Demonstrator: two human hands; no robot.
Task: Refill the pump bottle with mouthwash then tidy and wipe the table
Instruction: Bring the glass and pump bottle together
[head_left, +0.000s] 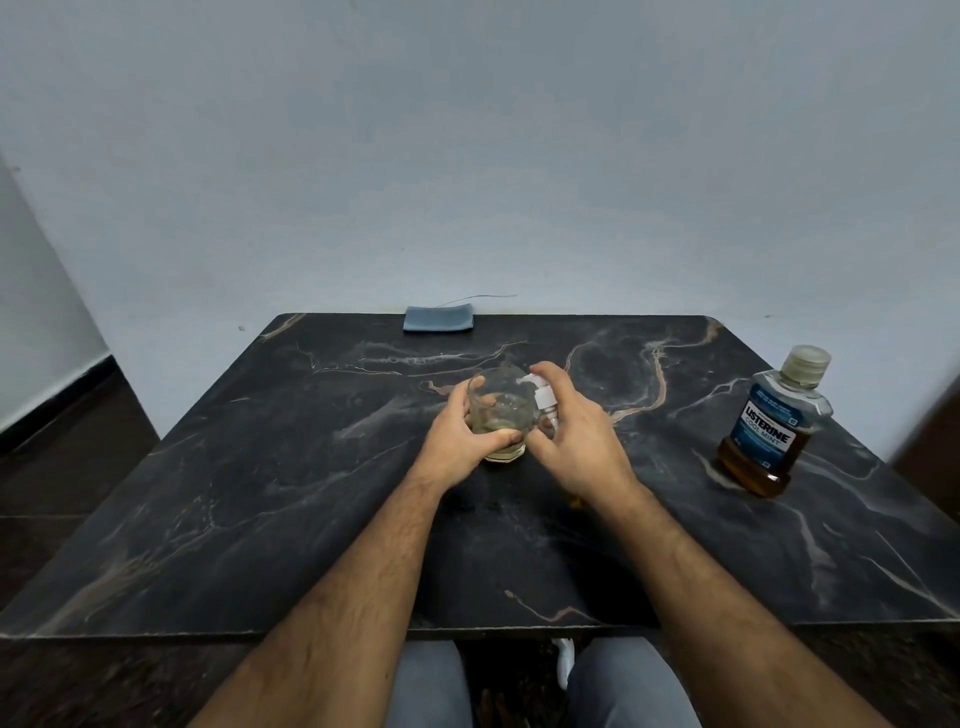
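**At mid-counter, both hands on glass and pump**

At the middle of the dark marbled counter (260, 519), the left hand (457, 441) grips a clear glass (501, 410), fingers curled round its far side and thumb across the near side. A little pale liquid sits in the bottom of the glass. Just right of it, touching, the right hand (576, 441) holds the pump bottle (545, 402), fingers wrapped round its small clear body and forefinger resting on top of the white pump head, whose nozzle points over the rim of the glass. Well apart at the right edge stands the mouthwash (774, 426), capped and upright, amber liquid low inside. A folded blue cloth (439, 318) lies at the far edge, against the wall.
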